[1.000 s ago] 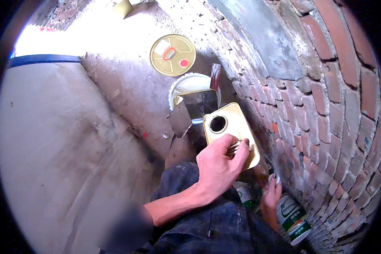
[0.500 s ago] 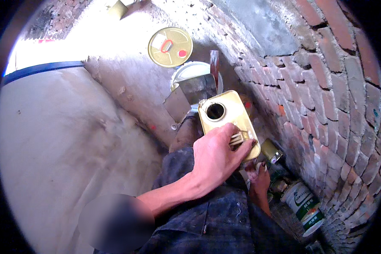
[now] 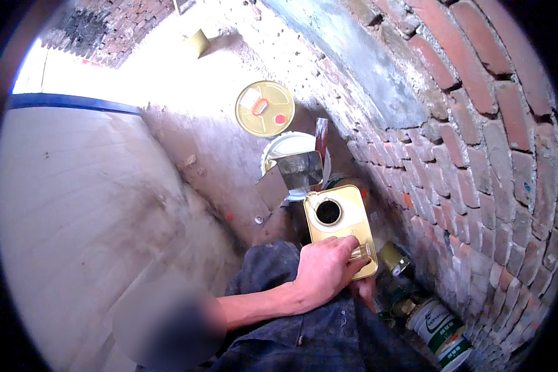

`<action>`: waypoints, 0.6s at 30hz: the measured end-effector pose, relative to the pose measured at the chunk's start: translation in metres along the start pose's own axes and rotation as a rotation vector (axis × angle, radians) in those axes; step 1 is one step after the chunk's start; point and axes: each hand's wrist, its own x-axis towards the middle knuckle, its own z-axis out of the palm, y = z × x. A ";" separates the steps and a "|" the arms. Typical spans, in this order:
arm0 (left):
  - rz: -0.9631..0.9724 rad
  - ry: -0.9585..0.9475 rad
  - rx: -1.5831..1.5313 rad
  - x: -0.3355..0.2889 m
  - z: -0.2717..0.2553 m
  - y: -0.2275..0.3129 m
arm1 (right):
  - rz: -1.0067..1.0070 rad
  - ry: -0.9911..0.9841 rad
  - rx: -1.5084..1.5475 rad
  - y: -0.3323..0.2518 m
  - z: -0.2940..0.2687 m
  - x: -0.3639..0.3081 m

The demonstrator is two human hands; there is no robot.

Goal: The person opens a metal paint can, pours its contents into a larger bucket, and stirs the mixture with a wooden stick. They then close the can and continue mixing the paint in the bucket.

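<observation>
My left hand (image 3: 328, 266) is closed round the handle on top of a gold rectangular metal can (image 3: 347, 232). The can's round mouth is uncapped and dark inside. Below the can's near end a part of my right hand (image 3: 364, 290) shows; its fingers are hidden behind the can. Just past the can stands a white bucket (image 3: 285, 146), with an open-topped metal container (image 3: 304, 168) in or over it. A flat brown-grey piece (image 3: 271, 190) sits against the container's left side, and a reddish-brown strip (image 3: 321, 136) stands upright at its right.
A round gold lid (image 3: 263, 110) with a red-ringed handle lies beyond the bucket. To the right are a small gold can (image 3: 392, 257), a white-and-green bucket (image 3: 440, 332) and a rough brick wall (image 3: 465, 180). A large pale, stained surface (image 3: 99, 204) fills the left side.
The view has shifted, so everything sits lower in it. My left hand keeps hold of the can's handle, while my right hand has gone further out of sight behind the can.
</observation>
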 end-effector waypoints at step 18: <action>0.107 0.030 0.040 -0.009 0.010 -0.008 | 0.107 -0.083 0.767 -0.072 -0.032 -0.006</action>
